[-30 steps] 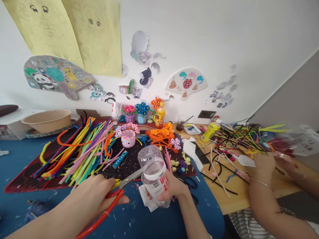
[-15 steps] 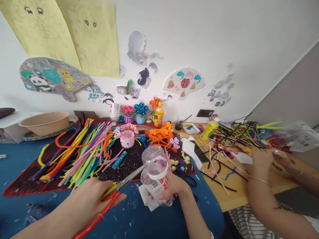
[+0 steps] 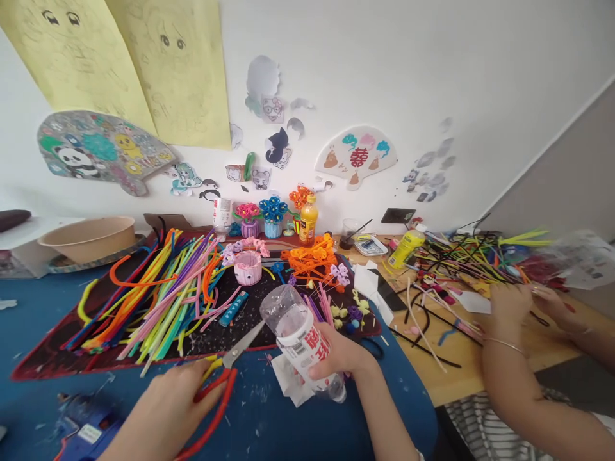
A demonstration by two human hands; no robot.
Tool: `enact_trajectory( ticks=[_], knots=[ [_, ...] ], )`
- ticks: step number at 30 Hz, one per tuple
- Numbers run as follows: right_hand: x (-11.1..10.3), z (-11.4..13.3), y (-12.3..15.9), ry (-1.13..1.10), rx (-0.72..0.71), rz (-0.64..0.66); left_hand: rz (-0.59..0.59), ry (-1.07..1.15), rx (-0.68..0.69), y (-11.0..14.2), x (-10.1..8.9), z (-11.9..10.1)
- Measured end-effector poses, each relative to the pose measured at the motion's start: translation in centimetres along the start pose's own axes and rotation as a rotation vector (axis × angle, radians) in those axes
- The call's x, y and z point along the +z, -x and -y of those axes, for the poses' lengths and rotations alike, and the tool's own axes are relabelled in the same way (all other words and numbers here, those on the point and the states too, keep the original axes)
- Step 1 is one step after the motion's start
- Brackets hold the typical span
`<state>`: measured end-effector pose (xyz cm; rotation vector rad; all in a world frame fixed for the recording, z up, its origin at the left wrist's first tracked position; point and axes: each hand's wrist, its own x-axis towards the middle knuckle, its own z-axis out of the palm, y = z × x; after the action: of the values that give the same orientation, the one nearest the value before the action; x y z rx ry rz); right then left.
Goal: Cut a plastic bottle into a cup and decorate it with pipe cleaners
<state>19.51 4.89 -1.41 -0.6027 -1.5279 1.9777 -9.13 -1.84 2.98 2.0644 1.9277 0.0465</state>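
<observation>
My left hand (image 3: 166, 400) grips a pair of scissors (image 3: 245, 341) with red and yellow handles. Their blades point up and right, the tip reaching the edge of a clear plastic bottle (image 3: 310, 352) that has a white and red label. My right hand (image 3: 343, 355) wraps round the bottle from the right. The bottle is tilted, its wide, clear end leaning up and left toward the blades. Whether the tip touches the plastic I cannot tell. A crumpled white paper (image 3: 291, 383) lies on the blue table below the bottle.
Many coloured pipe cleaners (image 3: 158, 288) lie on a dark mat (image 3: 62, 358) at left. Behind stand a pink basket (image 3: 248, 269), pipe-cleaner flowers (image 3: 273, 210) and an orange drink bottle (image 3: 308, 221). A blue tool (image 3: 91, 429) lies lower left. Another person's hands (image 3: 512, 310) work at right.
The bottle has tipped further to the left in my right hand, its lower end swinging right. The scissors' tip has drawn back from in front of the bottle to its left edge.
</observation>
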Motion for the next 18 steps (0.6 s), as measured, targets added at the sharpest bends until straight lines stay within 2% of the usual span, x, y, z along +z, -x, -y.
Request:
enact_trajectory(
  ticks=[2, 4, 6, 8, 11, 12, 14, 15, 18],
  knots=[
    [0.0, 0.2, -0.1, 0.013, -0.001, 0.012, 0.07, -0.071, 0.019, 0.1, 1.6, -0.4],
    [0.0, 0.5, -0.1, 0.041, -0.002, 0.02, 0.057, -0.073, 0.049, 0.1, 2.5, -0.8],
    [0.0, 0.8, -0.2, 0.078, 0.005, 0.013, 0.003, -0.06, 0.071, 0.2, 2.3, -1.0],
    [0.1, 1.0, -0.3, 0.117, 0.032, 0.001, -0.141, 0.031, 0.133, 0.2, 1.0, -1.2],
    [0.2, 1.4, -0.7, 0.157, 0.066, 0.035, -0.492, 0.358, 0.315, -0.3, -1.7, -2.2],
    [0.2, 1.6, -0.9, 0.168, 0.067, 0.051, -0.524, 0.489, 0.384, -0.7, -2.4, -2.7],
    [0.5, 1.9, -1.4, 0.192, 0.057, 0.065, -0.488, 0.675, 0.454, -1.7, -3.2, -4.0],
    [0.6, 2.1, -1.7, 0.207, 0.048, 0.06, -0.428, 0.724, 0.479, -2.2, -3.4, -4.7],
    [1.0, 2.3, -2.2, 0.233, 0.018, 0.032, -0.34, 0.888, 0.384, -3.8, -3.2, -6.3]
  ],
)
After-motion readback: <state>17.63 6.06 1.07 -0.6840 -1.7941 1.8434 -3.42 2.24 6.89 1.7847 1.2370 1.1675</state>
